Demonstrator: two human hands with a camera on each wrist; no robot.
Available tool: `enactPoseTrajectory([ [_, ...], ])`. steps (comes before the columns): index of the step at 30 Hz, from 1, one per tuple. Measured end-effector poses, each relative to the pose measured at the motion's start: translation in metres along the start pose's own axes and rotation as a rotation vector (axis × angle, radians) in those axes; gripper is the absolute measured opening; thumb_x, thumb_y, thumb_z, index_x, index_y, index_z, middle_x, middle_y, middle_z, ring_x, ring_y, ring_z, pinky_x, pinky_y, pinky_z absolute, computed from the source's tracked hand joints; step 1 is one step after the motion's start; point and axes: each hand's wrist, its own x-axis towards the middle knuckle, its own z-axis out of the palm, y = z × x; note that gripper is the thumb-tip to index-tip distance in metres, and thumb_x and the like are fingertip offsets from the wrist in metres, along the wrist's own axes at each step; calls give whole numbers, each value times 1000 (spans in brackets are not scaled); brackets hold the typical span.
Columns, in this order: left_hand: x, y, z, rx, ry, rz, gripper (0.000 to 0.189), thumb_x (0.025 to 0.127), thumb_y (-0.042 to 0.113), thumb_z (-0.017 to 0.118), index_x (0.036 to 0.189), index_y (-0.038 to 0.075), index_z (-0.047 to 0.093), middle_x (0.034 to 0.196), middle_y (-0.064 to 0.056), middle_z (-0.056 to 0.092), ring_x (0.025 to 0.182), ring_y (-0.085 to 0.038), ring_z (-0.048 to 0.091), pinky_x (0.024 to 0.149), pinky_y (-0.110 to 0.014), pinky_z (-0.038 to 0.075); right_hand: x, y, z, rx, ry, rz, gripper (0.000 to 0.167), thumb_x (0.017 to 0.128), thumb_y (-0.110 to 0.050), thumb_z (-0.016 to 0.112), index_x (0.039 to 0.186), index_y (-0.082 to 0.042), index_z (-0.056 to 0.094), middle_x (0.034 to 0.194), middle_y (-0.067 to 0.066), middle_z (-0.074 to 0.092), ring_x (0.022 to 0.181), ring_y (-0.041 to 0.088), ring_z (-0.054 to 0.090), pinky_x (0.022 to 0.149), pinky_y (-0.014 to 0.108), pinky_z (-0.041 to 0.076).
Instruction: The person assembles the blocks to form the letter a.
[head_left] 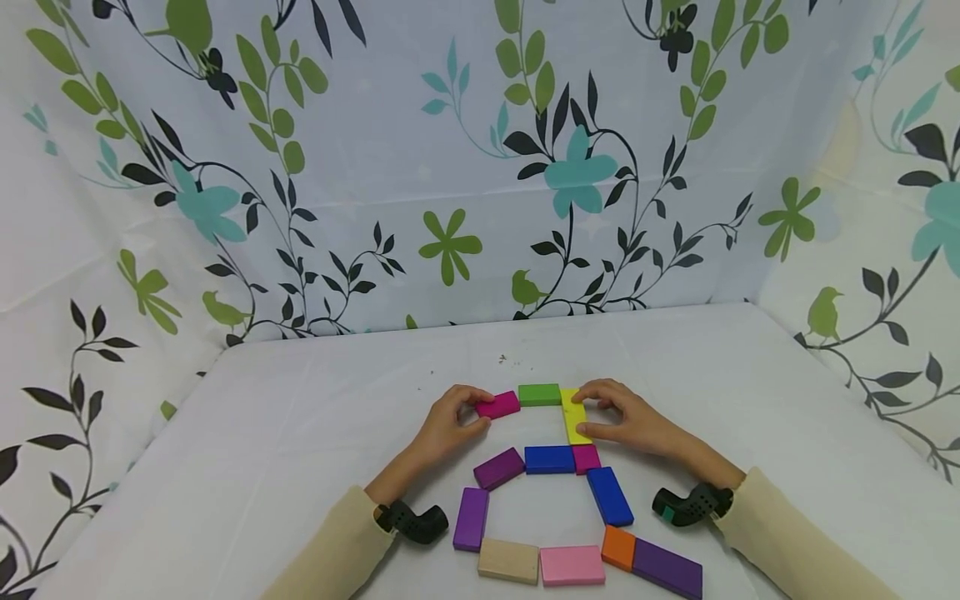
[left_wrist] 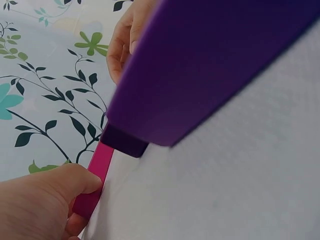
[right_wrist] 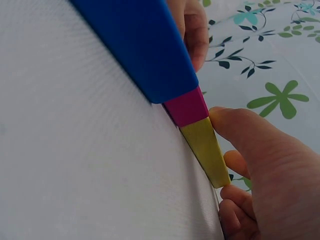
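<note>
My left hand (head_left: 447, 427) pinches a magenta block (head_left: 498, 405) at the far left of a layout of flat coloured blocks. The left wrist view shows the thumb on this magenta block (left_wrist: 103, 162). A green block (head_left: 539, 395) lies just right of it. My right hand (head_left: 633, 422) holds a yellow block (head_left: 574, 418), index finger near its far end and thumb near its close end. In the right wrist view the yellow block (right_wrist: 205, 147) meets a small magenta block (right_wrist: 189, 107). Beside that small block lies a blue block (head_left: 549, 459).
Nearer me, a ring continues with dark purple (head_left: 499, 468), purple (head_left: 471, 518), tan (head_left: 508, 560), pink (head_left: 572, 566), orange (head_left: 618, 547) and second blue (head_left: 610, 496) blocks. A long purple block (head_left: 667, 567) extends right. A patterned cloth (head_left: 465, 183) hangs behind the white table (head_left: 300, 433).
</note>
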Motion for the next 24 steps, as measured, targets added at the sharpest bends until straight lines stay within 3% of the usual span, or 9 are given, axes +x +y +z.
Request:
enactPoseTrajectory([
  [9,-1,0,1,14,35,-24,25,84,2,72,108,5,68,108,-9,61,98,-22,55,84,-37,47,0,1,2,2,5,12,37,88,-25,72,121,-13,62,135,14,50,115,31,50,98,51,42],
  [24,0,0,1,19,28,-29,25,87,3,70,112,5,68,112,-10,60,102,-22,56,84,-38,47,-1,0,1,-22,15,-26,36,88,-23,72,121,-12,62,133,14,52,115,32,51,97,47,44],
])
